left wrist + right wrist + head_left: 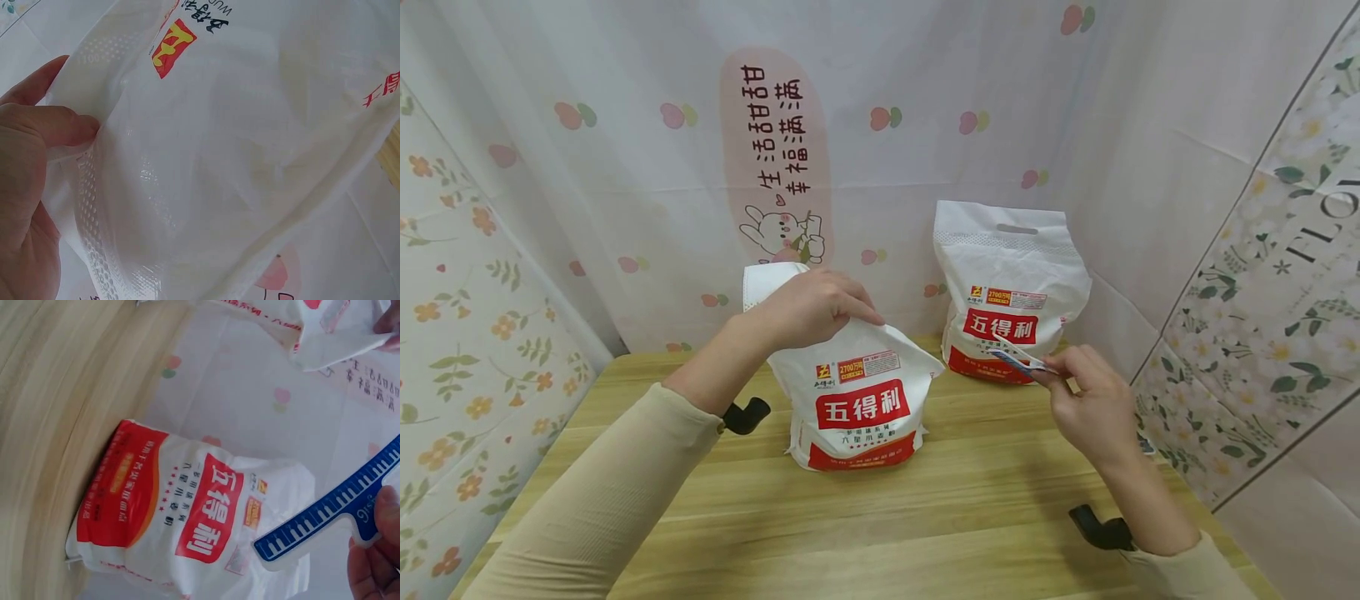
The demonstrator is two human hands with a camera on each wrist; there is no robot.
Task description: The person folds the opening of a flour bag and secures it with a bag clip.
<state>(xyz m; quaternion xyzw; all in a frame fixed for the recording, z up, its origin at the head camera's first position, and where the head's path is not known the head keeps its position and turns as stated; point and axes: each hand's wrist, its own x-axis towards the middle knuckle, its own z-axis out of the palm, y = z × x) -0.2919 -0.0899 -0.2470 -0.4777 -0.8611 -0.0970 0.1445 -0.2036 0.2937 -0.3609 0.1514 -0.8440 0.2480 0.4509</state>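
While left hand (pixel 811 310) pinches bag (pixel 857 367) (dimpled), right hand (pixel 1093 408) grips slim clip (pixel 315 522).

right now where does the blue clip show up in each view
Head: blue clip right of centre, in the right hand, overlapping the far bag.
Left wrist: not in it.
Right wrist: blue clip slants in from the right edge.
Shared landmark: the front bag, held by the left hand.

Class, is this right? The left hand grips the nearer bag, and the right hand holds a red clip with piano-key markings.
Wrong colour: the clip is blue and white, not red, as the right wrist view shows. The left hand grips the nearer bag, and the right hand holds the clip with piano-key markings.
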